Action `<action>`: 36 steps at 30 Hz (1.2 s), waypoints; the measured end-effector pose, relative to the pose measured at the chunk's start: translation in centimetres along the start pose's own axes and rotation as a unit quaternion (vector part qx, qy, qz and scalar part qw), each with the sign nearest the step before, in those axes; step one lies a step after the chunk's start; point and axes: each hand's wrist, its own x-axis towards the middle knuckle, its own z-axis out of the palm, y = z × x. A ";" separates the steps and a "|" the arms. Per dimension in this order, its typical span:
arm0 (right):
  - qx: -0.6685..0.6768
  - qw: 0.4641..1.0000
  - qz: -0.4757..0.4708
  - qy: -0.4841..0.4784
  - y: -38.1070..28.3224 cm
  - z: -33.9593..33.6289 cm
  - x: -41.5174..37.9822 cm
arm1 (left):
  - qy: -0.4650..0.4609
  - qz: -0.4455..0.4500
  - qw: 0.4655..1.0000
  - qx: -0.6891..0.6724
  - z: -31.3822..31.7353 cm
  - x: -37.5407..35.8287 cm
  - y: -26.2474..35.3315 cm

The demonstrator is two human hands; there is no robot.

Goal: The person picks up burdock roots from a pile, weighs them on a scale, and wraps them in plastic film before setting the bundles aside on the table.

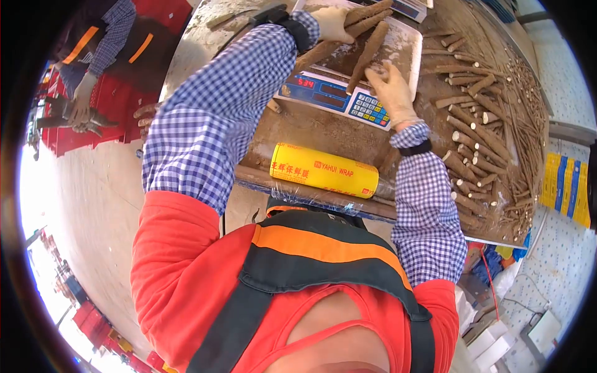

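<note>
My left hand [333, 25], in a pale glove, is closed on long brown roots at the far left of a digital scale [311, 93]. These roots [367, 28] reach past the hand on both sides. Another thick root [368, 57] slants across the scale's tray [413, 53], its lower end over the front panel. The red display reads 534. My right hand [393, 90], gloved too, is above the tray's right side beside that root. Its fingers are curled but apart, with nothing visible between them.
Many cut roots [479, 137] and thin ones [525, 143] cover the table's right side. A yellow roll of cling wrap [323, 171] lies at the near edge. Another scale [401, 7] stands beyond. At left, a co-worker's gloved hand [82, 102] holds roots over red crates.
</note>
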 end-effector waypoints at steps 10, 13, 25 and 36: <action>0.097 0.991 0.071 0.063 -3.3 1.6 2.1 | -0.042 -0.116 0.932 -0.340 -0.4 -1.2 3.5; 0.285 0.948 -0.121 0.073 -3.3 1.4 -2.3 | -0.053 -0.131 0.789 -0.598 1.7 -5.5 6.4; 0.280 0.941 -0.084 -0.170 2.9 -2.2 -21.9 | 0.069 -0.193 0.610 -0.765 12.9 -19.8 23.0; 0.267 0.958 -0.046 -0.094 10.4 -7.1 -30.1 | -0.072 -0.389 0.900 0.183 14.3 -34.2 11.0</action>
